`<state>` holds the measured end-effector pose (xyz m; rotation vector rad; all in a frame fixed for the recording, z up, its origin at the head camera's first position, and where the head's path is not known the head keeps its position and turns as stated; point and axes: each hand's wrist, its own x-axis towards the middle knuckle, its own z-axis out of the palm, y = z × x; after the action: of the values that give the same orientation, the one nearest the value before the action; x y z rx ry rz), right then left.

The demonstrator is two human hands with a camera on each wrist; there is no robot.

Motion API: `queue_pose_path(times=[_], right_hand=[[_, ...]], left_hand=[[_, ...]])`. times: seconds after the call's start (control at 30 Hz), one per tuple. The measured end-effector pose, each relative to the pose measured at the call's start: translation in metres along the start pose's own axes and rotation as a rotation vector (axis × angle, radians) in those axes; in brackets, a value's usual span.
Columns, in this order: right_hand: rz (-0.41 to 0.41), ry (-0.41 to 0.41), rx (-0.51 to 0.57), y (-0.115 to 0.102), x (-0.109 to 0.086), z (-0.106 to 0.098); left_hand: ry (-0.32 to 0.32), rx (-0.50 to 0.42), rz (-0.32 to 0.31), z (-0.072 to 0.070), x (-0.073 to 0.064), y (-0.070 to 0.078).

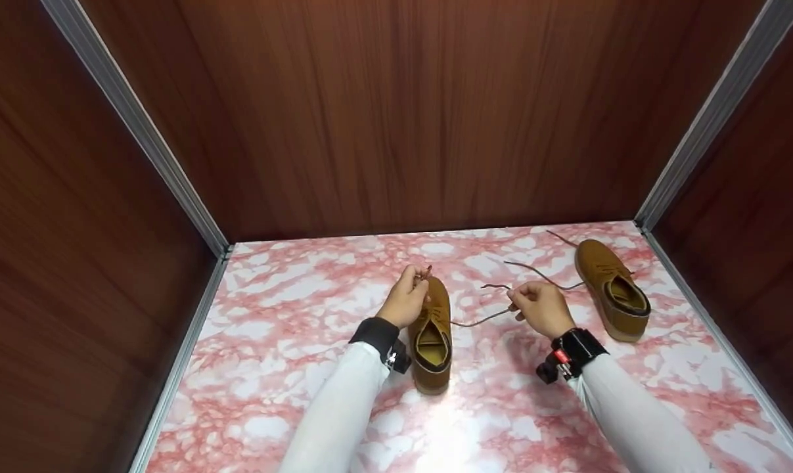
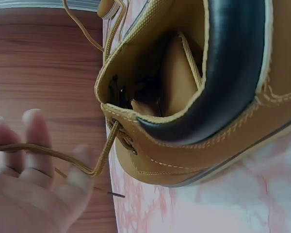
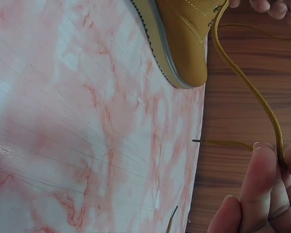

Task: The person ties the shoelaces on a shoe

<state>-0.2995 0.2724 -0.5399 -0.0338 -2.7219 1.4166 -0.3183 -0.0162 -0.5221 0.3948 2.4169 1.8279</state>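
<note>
A tan lace-up shoe (image 1: 441,305) with a dark padded collar stands upright, toe pointing away from me. Beside its toe, my left hand (image 1: 406,295) holds one end of the shoelace. In the left wrist view that lace (image 2: 106,150) leaves the top eyelet and crosses the fingers, its tip hanging below. My right hand (image 1: 542,307) is off to the right, pinching the other lace length (image 1: 481,321) between thumb and fingers. This brown cord (image 3: 252,90) runs slack from the shoe, and its dark tip sticks out past the fingertips.
A matching shoe (image 1: 600,276) stands at the right with loose laces (image 1: 534,269) spread to its left. The tabletop (image 1: 271,374) has a red and white marbled pattern. Dark wood-grain panels (image 1: 396,131) rise at the back and both sides, with grey metal strips at the corners.
</note>
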Motion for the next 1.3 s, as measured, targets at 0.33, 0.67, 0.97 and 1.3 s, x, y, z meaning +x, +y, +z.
queue_pose_path(times=[0.33,0.67,0.97,1.3], right_hand=[[0.016,-0.006,-0.001,0.002,-0.001,0.001],[0.022,-0.011,0.001,0.001,0.0,-0.001],[0.029,-0.024,0.021,-0.001,0.003,0.0],[-0.033,0.023,0.021,-0.018,0.01,-0.003]], left_hand=[[-0.037,0.009,0.081,0.008,0.003,-0.001],[-0.004,0.287,-0.165,-0.012,-0.006,-0.027],[0.06,0.238,-0.178,-0.018,-0.008,-0.029],[0.102,0.292,-0.076,-0.008,-0.007,-0.023]])
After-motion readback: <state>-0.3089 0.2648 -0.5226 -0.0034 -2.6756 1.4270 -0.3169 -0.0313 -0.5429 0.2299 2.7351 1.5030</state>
